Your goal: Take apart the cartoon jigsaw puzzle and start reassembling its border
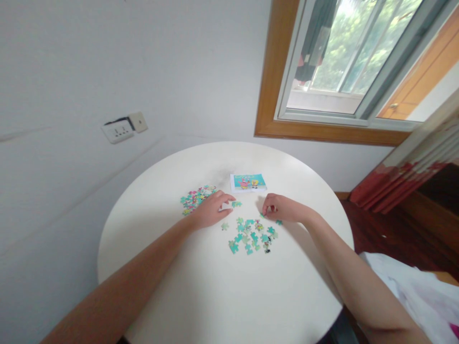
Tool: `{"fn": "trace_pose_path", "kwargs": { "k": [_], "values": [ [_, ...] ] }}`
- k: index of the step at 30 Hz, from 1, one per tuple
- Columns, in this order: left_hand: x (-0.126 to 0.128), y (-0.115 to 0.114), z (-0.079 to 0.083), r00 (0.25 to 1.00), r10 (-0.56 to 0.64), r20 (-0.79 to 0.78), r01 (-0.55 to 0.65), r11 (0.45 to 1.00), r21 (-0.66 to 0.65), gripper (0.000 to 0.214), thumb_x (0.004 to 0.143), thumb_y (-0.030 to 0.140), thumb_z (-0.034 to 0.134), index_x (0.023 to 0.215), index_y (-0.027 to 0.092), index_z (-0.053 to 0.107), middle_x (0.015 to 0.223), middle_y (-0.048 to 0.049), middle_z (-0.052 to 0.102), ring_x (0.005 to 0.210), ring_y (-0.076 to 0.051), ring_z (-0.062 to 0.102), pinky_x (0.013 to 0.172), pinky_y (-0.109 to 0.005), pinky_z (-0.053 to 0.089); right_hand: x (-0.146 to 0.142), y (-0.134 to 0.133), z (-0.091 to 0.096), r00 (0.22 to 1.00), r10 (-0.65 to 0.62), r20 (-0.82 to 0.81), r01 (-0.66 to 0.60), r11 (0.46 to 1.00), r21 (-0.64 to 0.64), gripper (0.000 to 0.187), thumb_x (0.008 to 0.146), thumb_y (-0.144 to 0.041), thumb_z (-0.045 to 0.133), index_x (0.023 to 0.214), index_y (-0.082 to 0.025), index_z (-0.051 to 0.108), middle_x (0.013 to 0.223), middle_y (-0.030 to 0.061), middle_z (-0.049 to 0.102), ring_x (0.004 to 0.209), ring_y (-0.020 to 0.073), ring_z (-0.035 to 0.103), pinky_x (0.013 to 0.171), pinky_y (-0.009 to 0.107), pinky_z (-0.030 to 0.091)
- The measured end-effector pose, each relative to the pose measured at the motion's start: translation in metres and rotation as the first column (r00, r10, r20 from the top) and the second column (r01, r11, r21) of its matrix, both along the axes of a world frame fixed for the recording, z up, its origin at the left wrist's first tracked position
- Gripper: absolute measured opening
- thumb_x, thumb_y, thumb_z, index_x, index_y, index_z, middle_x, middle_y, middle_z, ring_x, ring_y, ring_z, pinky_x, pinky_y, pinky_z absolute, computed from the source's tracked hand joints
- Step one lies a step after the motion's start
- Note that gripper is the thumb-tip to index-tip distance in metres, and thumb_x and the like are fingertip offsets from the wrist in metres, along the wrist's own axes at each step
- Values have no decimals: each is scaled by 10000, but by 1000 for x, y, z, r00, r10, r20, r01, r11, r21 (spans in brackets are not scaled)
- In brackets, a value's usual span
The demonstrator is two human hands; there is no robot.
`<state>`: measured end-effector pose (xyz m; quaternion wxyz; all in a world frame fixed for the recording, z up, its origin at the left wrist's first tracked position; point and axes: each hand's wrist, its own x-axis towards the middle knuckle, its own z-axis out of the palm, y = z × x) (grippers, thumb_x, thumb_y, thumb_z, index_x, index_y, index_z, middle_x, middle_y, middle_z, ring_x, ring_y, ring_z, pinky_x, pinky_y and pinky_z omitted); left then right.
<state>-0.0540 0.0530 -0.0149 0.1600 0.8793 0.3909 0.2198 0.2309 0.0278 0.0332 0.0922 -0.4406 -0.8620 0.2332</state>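
Observation:
My left hand (211, 209) is low over the white table, thumb and fingers apart, with nothing visible between them. Just right of its fingertips lies a small joined group of green puzzle pieces (236, 204). Beside and partly behind that hand is a mixed pile of puzzle pieces (193, 198). My right hand (281, 208) has thumb and fingertips pinched together, and a green puzzle piece (262, 216) shows at their tips. Several loose puzzle pieces (247, 236), mostly green, are spread on the near side between the hands. A picture card (249, 182) with cartoon figures lies beyond them.
The round white table (222, 301) stands against a wall with a power socket (118, 131). A wood-framed window (330, 126) is at the upper right, with a red and cream curtain (390, 184) beside it. White cloth (412, 291) lies at the lower right.

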Motion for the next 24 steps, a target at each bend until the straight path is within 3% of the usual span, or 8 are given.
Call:
{"fn": "trace_pose_path", "kwargs": {
  "k": [15, 24],
  "values": [
    [2, -4, 4, 1000, 2, 3, -2, 1000, -9, 297, 870, 328, 514, 1131, 200, 574, 1050, -68, 554, 873, -180, 566, 854, -322, 450, -8, -3, 1, 992, -38, 118, 27, 995, 96, 256, 750, -123, 556, 954, -160, 704, 942, 82, 631, 775, 148, 574, 706, 217, 428],
    [1, -5, 6, 1000, 9, -3, -10, 1000, -12, 301, 866, 327, 515, 1131, 200, 582, 1030, -69, 560, 863, -183, 555, 861, -330, 442, -18, 0, -9, 998, -45, -35, 50, 988, 146, 213, 721, -81, 589, 910, -147, 661, 947, 76, 584, 721, 123, 541, 700, 225, 425]
  ]
}}
